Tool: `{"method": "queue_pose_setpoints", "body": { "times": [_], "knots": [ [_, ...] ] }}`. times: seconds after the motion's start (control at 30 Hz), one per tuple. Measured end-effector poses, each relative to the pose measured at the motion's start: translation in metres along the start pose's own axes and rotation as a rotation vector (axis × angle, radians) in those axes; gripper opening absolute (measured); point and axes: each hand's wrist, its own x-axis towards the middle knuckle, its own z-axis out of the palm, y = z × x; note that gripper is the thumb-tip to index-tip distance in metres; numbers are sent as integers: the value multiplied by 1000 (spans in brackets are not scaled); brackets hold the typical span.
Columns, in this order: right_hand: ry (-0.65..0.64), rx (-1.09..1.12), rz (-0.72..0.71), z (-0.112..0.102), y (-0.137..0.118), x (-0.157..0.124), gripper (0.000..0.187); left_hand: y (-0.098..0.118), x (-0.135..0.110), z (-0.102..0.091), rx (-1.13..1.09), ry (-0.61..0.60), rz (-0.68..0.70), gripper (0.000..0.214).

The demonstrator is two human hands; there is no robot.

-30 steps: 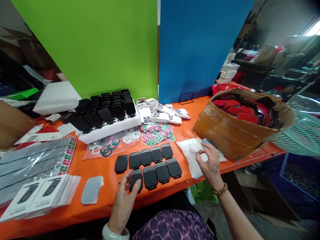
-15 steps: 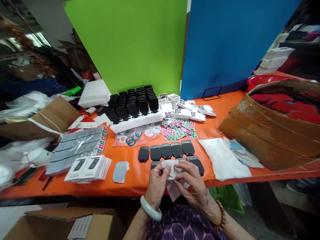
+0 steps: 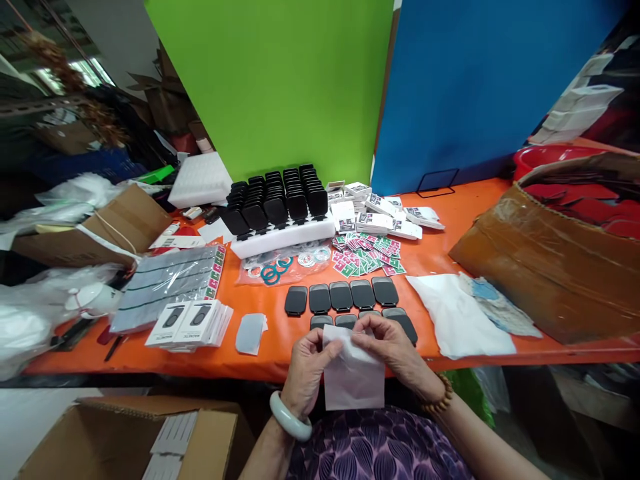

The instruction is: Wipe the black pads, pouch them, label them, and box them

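Note:
A thin whitish sheet, perhaps a small pouch (image 3: pixel 355 387), hangs flat between my two hands over the table's front edge. My left hand (image 3: pixel 309 367) pinches its upper left part, thumb on top. With thumb and fingers, my right hand (image 3: pixel 387 343) grips its top right edge. Just beyond my hands lie several dark rounded-corner pieces (image 3: pixel 341 296) in two rows, the nearer row partly hidden by my fingers. To the left, a small stack of pale grey rounded sheets (image 3: pixel 250 333) rests on the orange table (image 3: pixel 280 360).
White printed boxes (image 3: pixel 187 323) and a plastic-wrapped grey pack (image 3: pixel 165 280) are on the left. Black pieces stand in a white foam tray (image 3: pixel 285 240) at the back, beside scattered colourful cards (image 3: pixel 367 253). A white cloth (image 3: pixel 465 320) and a large carton (image 3: pixel 545 267) sit to the right.
The whitish sheet, crumpled between my fingers before, now hangs spread out flat. My right hand has moved up to its top edge. The view has shifted slightly left.

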Motion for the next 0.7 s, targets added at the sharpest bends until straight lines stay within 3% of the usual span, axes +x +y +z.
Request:
{"method": "queue_pose_setpoints", "body": {
  "times": [0.23, 0.37, 0.53, 0.63, 0.7],
  "knots": [
    [15, -188, -68, 2, 2, -1, 32, -2, 2, 0, -23, 123, 67, 28],
    [7, -5, -24, 6, 2, -2, 37, -10, 0, -3, -237, 69, -45, 38],
    [-105, 292, 214, 12, 15, -8, 48, -21, -6, -6, -428, 33, -169, 45],
    [-202, 301, 272, 9, 25, -9, 52, -19, -10, -19, -332, 18, -176, 46],
    [-329, 207, 262, 7, 28, -6, 49, -13, -15, -32, -134, -14, -158, 40]
  ]
}}
